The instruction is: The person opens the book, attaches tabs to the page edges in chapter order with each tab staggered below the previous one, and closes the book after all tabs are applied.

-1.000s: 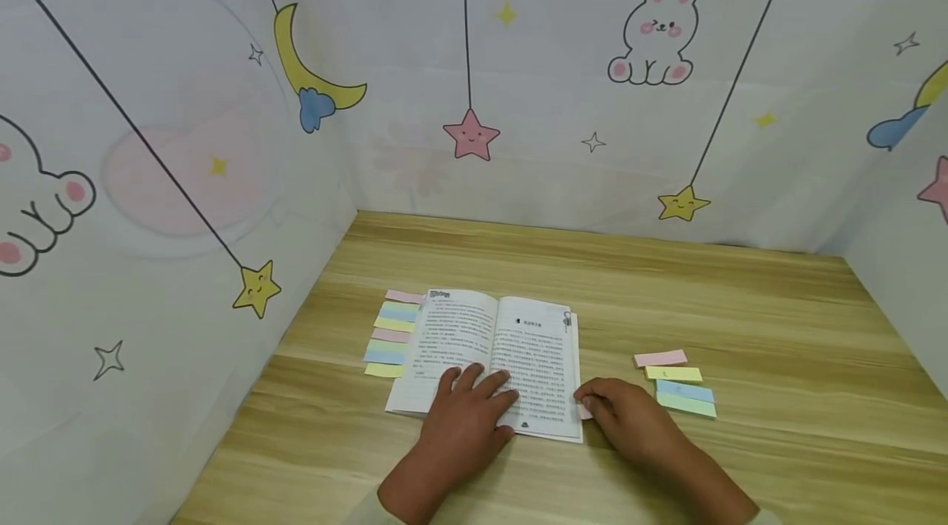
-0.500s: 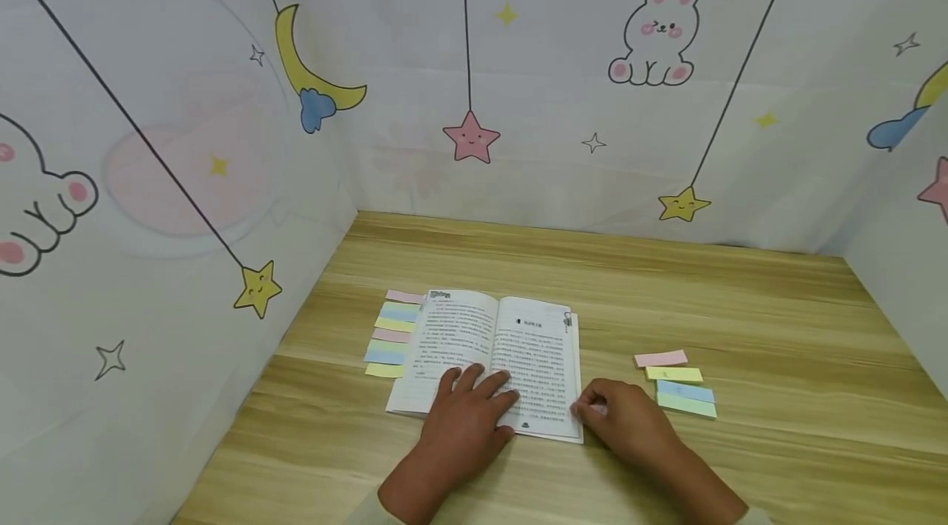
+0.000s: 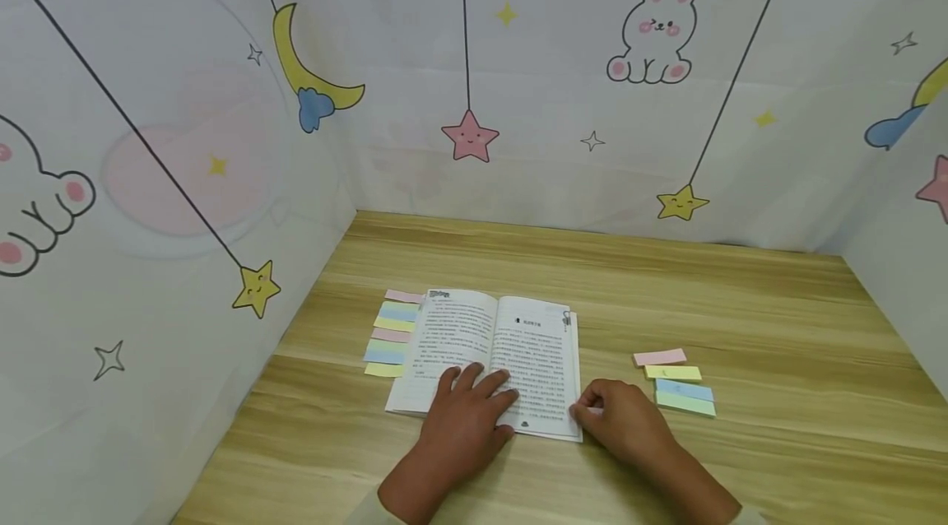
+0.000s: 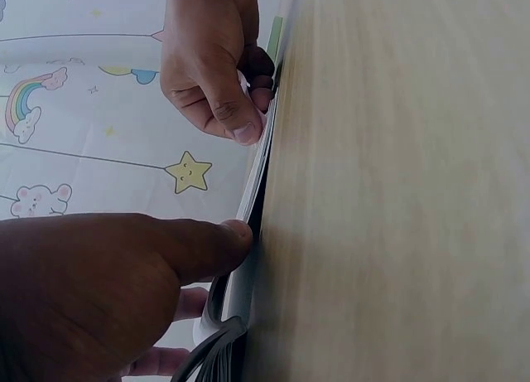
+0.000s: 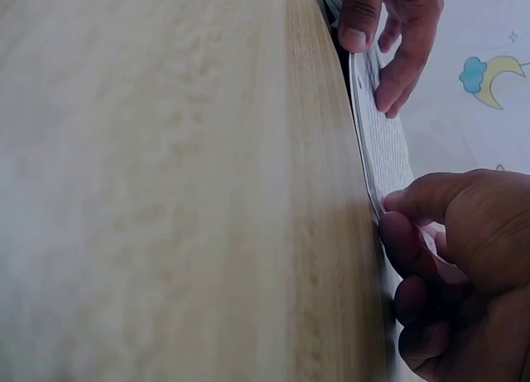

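An open book (image 3: 529, 360) with printed pages lies on the table. My left hand (image 3: 468, 418) rests on its lower pages with fingers spread, the thumb by the bottom edge. At the right page's lower outer edge, my right hand (image 3: 625, 418) pinches a pink sticky tab (image 5: 431, 239) between thumb and curled fingers; most of the tab is hidden by them. Pink, blue, yellow and green sticky tabs (image 3: 390, 336) stick out from the book's left side. In the left wrist view the right thumb (image 4: 240, 121) presses at the page edge.
To the right of the right hand lie pads of sticky tabs: pink (image 3: 661, 357), yellow (image 3: 672, 373), blue (image 3: 685, 390) and green (image 3: 685, 403). The wood-grain table (image 3: 592, 262) meets white cartoon-printed cloth walls (image 3: 415, 56) at the back and sides.
The right hand has shifted slightly left onto the page edge, and its fingers now cover the pink tab that showed below them a second ago. The left hand stays put.
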The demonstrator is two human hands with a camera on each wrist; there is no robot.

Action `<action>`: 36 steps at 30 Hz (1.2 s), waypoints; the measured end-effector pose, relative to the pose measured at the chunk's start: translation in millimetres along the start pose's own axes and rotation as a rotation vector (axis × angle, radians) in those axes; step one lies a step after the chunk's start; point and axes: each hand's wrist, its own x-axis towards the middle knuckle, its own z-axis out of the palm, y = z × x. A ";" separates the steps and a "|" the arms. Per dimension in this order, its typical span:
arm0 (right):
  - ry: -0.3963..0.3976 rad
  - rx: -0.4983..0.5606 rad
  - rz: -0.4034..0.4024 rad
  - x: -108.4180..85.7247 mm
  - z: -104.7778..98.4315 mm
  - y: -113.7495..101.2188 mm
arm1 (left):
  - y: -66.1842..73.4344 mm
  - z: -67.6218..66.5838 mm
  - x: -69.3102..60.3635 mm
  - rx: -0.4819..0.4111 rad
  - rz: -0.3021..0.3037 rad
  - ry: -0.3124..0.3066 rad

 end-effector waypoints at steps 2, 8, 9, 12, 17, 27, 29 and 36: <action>0.006 -0.002 0.003 0.1 0.1 -1.0 | 0.1 -0.6 0.0 -0.002 -0.001 -0.001; 0.000 -0.002 0.023 -0.1 -0.2 -2.8 | -0.3 0.4 0.2 0.001 0.002 0.001; 0.000 -0.001 0.022 -0.2 -0.5 -3.0 | -0.4 0.7 0.2 0.002 0.003 0.001; 0.000 -0.001 0.015 -0.5 -1.4 -3.2 | -0.6 1.3 0.3 0.003 0.004 0.002; -0.008 -0.007 0.019 -0.1 -1.4 -3.2 | -0.6 1.2 0.3 0.002 0.001 0.000; -0.010 0.005 0.022 0.8 1.1 -3.1 | -0.7 0.0 0.5 0.006 -0.001 -0.008; -0.013 0.007 0.023 0.9 0.9 -2.9 | -0.7 0.0 0.3 0.006 -0.001 -0.007; 0.012 -0.051 0.034 1.1 -2.4 -0.1 | -0.8 0.7 0.0 0.007 0.002 0.003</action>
